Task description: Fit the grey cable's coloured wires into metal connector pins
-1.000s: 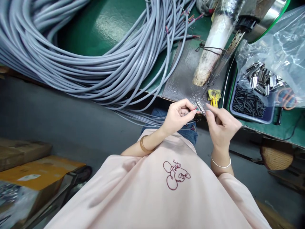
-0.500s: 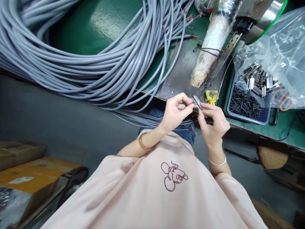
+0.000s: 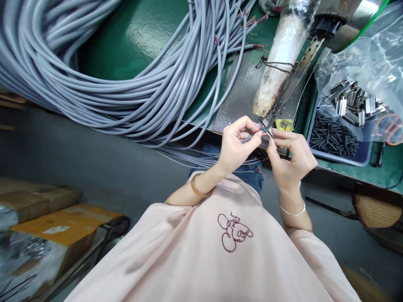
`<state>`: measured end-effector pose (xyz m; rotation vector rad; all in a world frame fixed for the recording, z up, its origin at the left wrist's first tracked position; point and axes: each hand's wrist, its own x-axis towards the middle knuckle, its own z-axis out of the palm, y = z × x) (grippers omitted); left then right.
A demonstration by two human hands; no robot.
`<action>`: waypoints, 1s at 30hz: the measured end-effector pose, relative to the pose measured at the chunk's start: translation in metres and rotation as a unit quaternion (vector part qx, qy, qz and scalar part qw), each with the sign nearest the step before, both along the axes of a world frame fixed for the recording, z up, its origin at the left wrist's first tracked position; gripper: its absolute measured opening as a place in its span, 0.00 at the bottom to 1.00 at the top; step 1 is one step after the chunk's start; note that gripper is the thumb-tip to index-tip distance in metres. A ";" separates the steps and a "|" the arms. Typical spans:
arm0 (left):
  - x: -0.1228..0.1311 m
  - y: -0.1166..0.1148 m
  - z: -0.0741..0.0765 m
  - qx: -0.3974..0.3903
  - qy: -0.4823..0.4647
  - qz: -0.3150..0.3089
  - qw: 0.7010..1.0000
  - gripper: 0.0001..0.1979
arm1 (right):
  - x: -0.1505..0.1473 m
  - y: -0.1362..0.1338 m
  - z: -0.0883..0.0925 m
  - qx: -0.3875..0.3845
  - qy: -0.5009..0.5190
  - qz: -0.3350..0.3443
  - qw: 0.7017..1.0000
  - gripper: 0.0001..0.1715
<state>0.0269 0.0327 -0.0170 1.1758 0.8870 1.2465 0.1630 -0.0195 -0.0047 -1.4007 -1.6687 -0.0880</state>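
My left hand [image 3: 239,142] pinches the end of a grey cable [image 3: 247,139], from which red, green and orange wires [image 3: 260,130] fan out. Those wires meet a small metal multi-pin connector [image 3: 267,128], pinched at its lower right between the thumb and fingers of my right hand [image 3: 291,157]. Both hands are just off the bench's front edge, close together. Whether each wire is joined to a pin is too small to make out. Right behind the connector lies a small yellow piece [image 3: 284,125], partly hidden by my right hand.
A large bundle of grey cables [image 3: 141,96] covers the bench's left. Behind my hands, a white wrapped tube [image 3: 273,67] slants down over a dark plate [image 3: 236,100]. At right, a blue tray [image 3: 346,158] holds black sleeves [image 3: 333,136] and metal connectors [image 3: 355,102]. Cartons [image 3: 72,222] stand lower left.
The view has shifted slightly, so the scene sits further right. My left hand has turned a little, showing more of the cable end and wires; both hands keep their pinches.
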 end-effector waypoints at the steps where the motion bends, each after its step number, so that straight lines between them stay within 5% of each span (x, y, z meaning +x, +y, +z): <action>1: 0.000 0.000 0.001 0.003 -0.001 0.000 1.000 0.07 | 0.000 0.000 0.000 0.000 0.001 -0.001 1.000 0.09; 9: -0.002 -0.001 0.007 0.031 0.003 0.005 0.999 0.06 | 0.001 0.001 0.007 0.011 -0.013 0.010 1.000 0.10; 22: -0.009 -0.004 0.003 -0.038 0.024 -0.052 0.998 0.07 | 0.003 -0.007 0.001 0.026 -0.079 0.001 0.996 0.11; 30: -0.011 -0.014 -0.002 -0.069 -0.042 -0.065 0.995 0.10 | -0.002 -0.009 0.005 -0.059 0.098 -0.011 0.993 0.07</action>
